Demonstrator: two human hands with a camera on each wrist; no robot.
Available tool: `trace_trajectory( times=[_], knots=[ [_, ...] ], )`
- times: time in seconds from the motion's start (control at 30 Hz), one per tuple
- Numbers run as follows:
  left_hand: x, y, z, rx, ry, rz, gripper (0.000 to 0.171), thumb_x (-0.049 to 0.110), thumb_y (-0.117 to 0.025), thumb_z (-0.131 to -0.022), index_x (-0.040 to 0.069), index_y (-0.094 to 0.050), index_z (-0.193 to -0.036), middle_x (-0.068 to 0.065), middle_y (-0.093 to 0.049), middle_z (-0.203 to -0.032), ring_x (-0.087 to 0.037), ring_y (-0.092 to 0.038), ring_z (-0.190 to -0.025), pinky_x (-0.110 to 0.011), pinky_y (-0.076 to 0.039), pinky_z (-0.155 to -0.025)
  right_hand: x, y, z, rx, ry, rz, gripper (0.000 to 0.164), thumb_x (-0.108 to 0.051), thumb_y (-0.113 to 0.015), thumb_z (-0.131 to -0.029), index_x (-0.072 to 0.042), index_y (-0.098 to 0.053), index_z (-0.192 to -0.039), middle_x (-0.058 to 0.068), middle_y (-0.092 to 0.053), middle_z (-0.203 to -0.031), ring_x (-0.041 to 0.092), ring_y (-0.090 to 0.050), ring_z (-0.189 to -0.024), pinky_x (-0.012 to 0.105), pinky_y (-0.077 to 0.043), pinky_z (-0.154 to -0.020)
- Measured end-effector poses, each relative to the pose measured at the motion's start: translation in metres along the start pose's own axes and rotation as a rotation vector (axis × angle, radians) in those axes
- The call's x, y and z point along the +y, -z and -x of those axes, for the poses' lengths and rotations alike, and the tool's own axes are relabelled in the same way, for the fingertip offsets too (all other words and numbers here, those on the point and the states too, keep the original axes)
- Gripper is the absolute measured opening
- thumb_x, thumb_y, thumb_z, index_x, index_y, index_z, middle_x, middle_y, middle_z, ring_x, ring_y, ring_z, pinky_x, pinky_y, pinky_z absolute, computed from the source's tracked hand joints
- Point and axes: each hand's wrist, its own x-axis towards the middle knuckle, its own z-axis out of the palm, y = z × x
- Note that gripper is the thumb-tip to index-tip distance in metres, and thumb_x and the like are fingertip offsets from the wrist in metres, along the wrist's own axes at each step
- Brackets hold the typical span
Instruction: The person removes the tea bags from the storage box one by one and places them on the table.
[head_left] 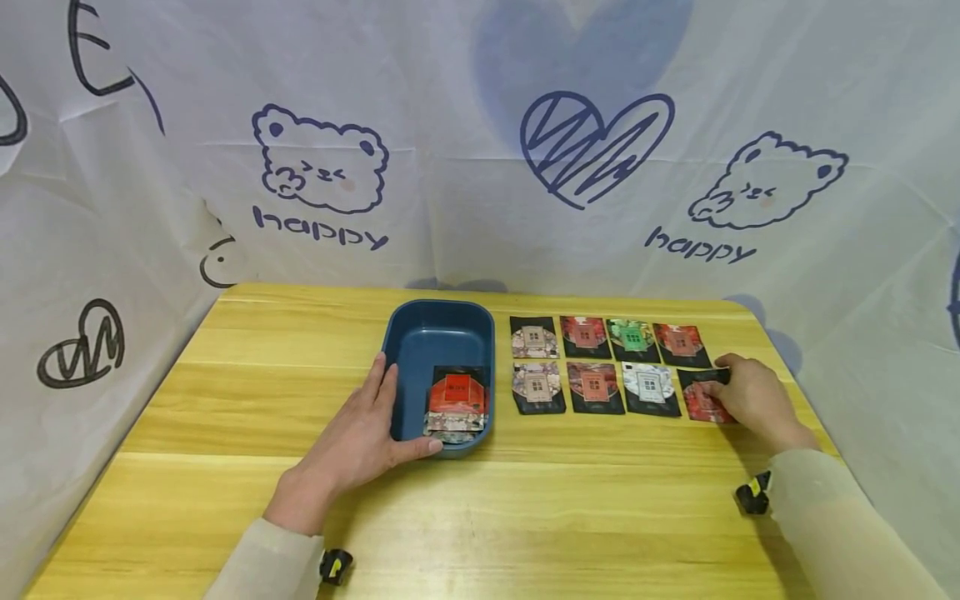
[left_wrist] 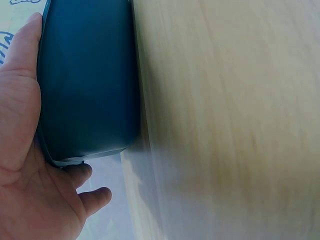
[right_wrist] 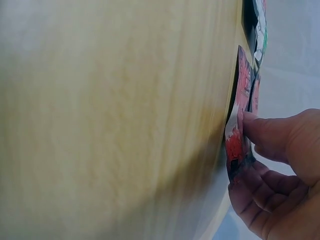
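My left hand rests against the near left corner of a blue rectangular container. Its fingers lie along the left rim and its thumb lies on the near rim. The left wrist view shows the palm beside the container's wall. Inside, a red-and-black packet lies over others at the near right. My right hand pinches the right edge of a red-and-black packet, the near row's rightmost. In the right wrist view, thumb and fingers meet on this packet, which stands tilted.
Two rows of flat packets lie right of the container, including a green one, a white one and a red one. They rest on a wooden table. A white printed cloth hangs behind the table's far edge.
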Motion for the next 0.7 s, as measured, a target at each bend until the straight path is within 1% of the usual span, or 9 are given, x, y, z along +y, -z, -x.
trace_trajectory(
  times=[0.1, 0.33, 0.5, 0.6, 0.7],
  knots=[
    [0.0, 0.0, 0.0, -0.002, -0.001, -0.004, 0.132, 0.08, -0.071, -0.082, -0.003, -0.013, -0.168, -0.019, 0.005, -0.177, -0.05, -0.025, -0.157, -0.063, -0.033, -0.123, -0.001, 0.0, 0.001, 0.008, 0.016, 0.009, 0.057, -0.024, -0.071, -0.1, 0.016, -0.054, -0.137, 0.041, -0.06, -0.125, 0.057, -0.057, -0.115, 0.07, -0.047, -0.1],
    [0.0, 0.0, 0.0, -0.003, 0.004, -0.005, 0.134, 0.083, -0.069, -0.081, -0.002, -0.012, -0.168, -0.019, 0.004, -0.177, -0.05, -0.025, -0.157, -0.063, -0.034, -0.123, -0.001, -0.002, 0.002, 0.026, 0.019, 0.021, 0.058, -0.024, -0.072, -0.1, 0.016, -0.053, -0.138, 0.041, -0.052, -0.129, 0.054, -0.055, -0.115, 0.07, -0.046, -0.099],
    [0.001, 0.0, 0.0, 0.0, 0.007, 0.002, 0.132, 0.079, -0.072, -0.082, -0.003, -0.012, -0.168, -0.019, 0.004, -0.177, -0.05, -0.024, -0.157, -0.063, -0.033, -0.123, -0.003, -0.002, 0.004, 0.05, 0.018, 0.009, 0.053, -0.02, -0.066, -0.102, 0.015, -0.053, -0.139, 0.041, -0.05, -0.131, 0.057, -0.055, -0.116, 0.071, -0.047, -0.097],
    [0.001, -0.001, 0.0, 0.005, 0.006, 0.005, 0.132, 0.077, -0.073, -0.083, -0.003, -0.013, -0.167, -0.02, 0.004, -0.177, -0.05, -0.023, -0.158, -0.063, -0.032, -0.123, -0.011, 0.002, 0.006, 0.075, 0.023, 0.004, 0.05, -0.021, -0.063, -0.104, 0.014, -0.054, -0.139, 0.041, -0.052, -0.131, 0.057, -0.056, -0.116, 0.071, -0.048, -0.096],
    [0.001, 0.0, 0.0, 0.003, 0.009, 0.002, 0.131, 0.077, -0.074, -0.083, -0.003, -0.013, -0.167, -0.02, 0.004, -0.177, -0.05, -0.023, -0.157, -0.063, -0.032, -0.123, -0.028, 0.006, 0.007, 0.107, 0.059, -0.005, 0.047, -0.023, -0.063, -0.105, 0.012, -0.058, -0.136, 0.038, -0.059, -0.127, 0.056, -0.059, -0.112, 0.069, -0.049, -0.094]
  ],
)
